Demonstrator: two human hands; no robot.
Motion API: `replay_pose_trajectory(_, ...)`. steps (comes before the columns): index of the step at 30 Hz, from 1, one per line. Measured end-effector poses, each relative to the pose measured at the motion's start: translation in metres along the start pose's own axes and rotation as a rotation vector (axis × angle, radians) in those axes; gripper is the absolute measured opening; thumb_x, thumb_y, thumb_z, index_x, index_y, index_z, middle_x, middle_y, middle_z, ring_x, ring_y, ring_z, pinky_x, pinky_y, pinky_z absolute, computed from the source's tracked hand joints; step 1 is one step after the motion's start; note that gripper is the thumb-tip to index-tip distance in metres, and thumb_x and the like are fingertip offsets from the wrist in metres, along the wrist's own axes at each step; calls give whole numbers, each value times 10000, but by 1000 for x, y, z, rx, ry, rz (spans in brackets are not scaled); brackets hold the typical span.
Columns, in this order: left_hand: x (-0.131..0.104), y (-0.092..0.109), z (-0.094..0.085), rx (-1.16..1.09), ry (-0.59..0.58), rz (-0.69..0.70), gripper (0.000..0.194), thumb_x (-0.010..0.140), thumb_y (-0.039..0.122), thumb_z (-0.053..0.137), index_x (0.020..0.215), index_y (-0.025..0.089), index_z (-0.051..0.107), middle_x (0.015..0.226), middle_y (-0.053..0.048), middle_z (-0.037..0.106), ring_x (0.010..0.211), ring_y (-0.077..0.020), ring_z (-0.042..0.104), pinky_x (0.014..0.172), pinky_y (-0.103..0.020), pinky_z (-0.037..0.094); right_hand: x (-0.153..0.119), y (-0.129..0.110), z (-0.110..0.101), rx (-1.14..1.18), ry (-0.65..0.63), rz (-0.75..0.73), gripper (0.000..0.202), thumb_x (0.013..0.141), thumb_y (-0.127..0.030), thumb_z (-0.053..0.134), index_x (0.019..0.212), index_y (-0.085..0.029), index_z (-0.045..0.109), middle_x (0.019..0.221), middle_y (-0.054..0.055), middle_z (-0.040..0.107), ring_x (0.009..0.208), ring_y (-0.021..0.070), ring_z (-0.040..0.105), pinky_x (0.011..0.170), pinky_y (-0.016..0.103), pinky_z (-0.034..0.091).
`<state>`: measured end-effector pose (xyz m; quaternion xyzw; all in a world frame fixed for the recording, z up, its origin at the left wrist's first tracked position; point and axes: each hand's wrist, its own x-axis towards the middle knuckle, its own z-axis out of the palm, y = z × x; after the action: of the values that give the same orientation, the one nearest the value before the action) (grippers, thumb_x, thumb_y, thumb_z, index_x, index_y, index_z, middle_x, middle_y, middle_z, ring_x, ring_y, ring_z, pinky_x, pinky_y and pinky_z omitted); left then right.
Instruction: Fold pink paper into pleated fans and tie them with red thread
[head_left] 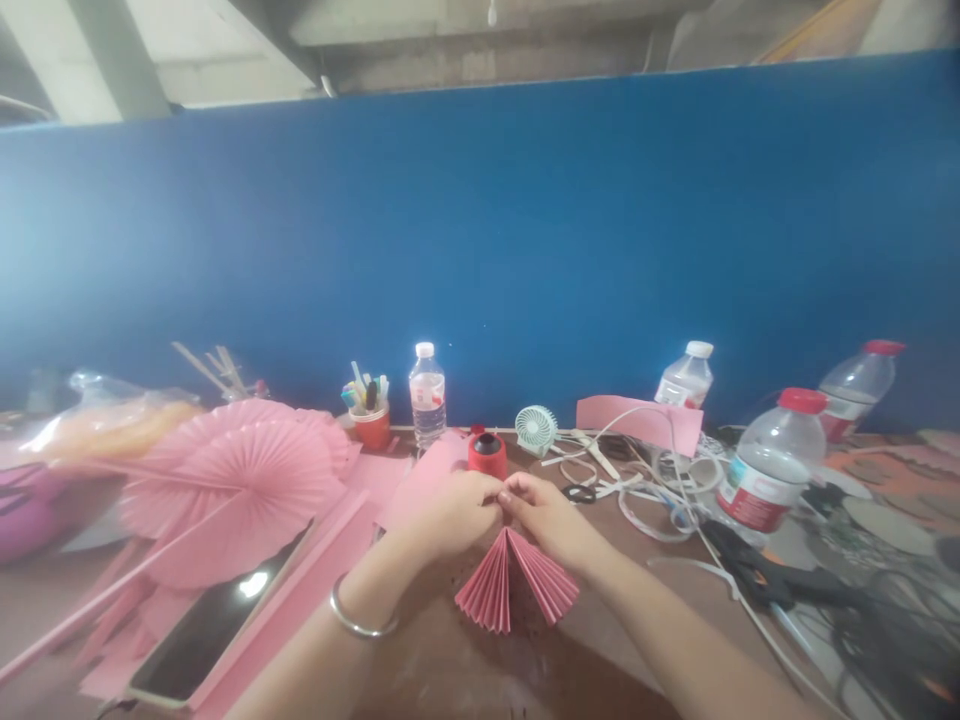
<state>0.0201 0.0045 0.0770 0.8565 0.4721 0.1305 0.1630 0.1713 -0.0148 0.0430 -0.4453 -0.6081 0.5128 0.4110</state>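
In the middle of the head view, a pink accordion-pleated paper (484,592) is folded at its centre, its two halves spreading downward in an inverted V. Just above its peak, the fingertips of my left hand (466,508) and my right hand (546,515) meet in a pinch. Both hands are closed. Whatever lies between the fingertips is too small or hidden to make out. A silver bangle (364,615) circles my left wrist. Right behind the hands stands a red spool-like object (487,455) with a dark top.
Finished pink paper fans (247,480) and a phone (217,620) lie left. A water bottle (427,400), a pen cup (371,428) and a small fan (535,430) stand behind. White cords (637,490), large bottles (772,470) and a black glue gun (757,570) crowd the right.
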Motion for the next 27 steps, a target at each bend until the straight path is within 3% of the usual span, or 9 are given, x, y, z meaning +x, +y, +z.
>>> replay_pose_trajectory(8, 1, 1, 2, 186, 109, 43, 258, 847, 314, 359, 854, 218, 599, 752, -35, 584, 612, -157, 478, 512, -268, 264, 3, -3, -22, -447, 149, -92, 170, 742, -284, 505, 641, -163, 565, 561, -13, 550, 499, 112, 454, 489, 225, 311)
replay_pose_trajectory(13, 6, -8, 13, 85, 73, -50, 262, 835, 357, 379, 837, 228, 607, 734, -29, 571, 611, -151, 487, 529, -258, 304, 4, 6, -29, -654, 143, -116, 120, 699, -244, 525, 636, -170, 595, 606, 18, 612, 556, 141, 521, 528, 236, 334)
replay_pose_trajectory(17, 11, -16, 33, 34, 48, -135, 191, 795, 253, 414, 838, 195, 590, 754, -44, 582, 593, -147, 510, 523, -258, 327, 5, 4, -35, -674, 191, -72, 144, 700, -241, 491, 627, -175, 595, 595, 22, 615, 545, 141, 524, 510, 232, 328)
replay_pose_trajectory(22, 13, -17, 54, 33, 10, -47, 161, 706, 184, 505, 850, 195, 577, 883, -55, 587, 765, -180, 555, 613, -257, 380, 4, -2, -41, -624, 235, -46, 165, 690, -280, 505, 590, -173, 581, 563, 9, 594, 528, 136, 510, 486, 224, 325)
replay_pose_trajectory(27, 11, -19, 63, 30, -62, 25, 206, 608, 136, 532, 805, 172, 577, 831, -59, 585, 742, -196, 567, 625, -269, 400, 7, 0, -45, -603, 271, -57, 176, 701, -288, 493, 595, -170, 568, 577, 6, 598, 547, 135, 523, 502, 218, 341)
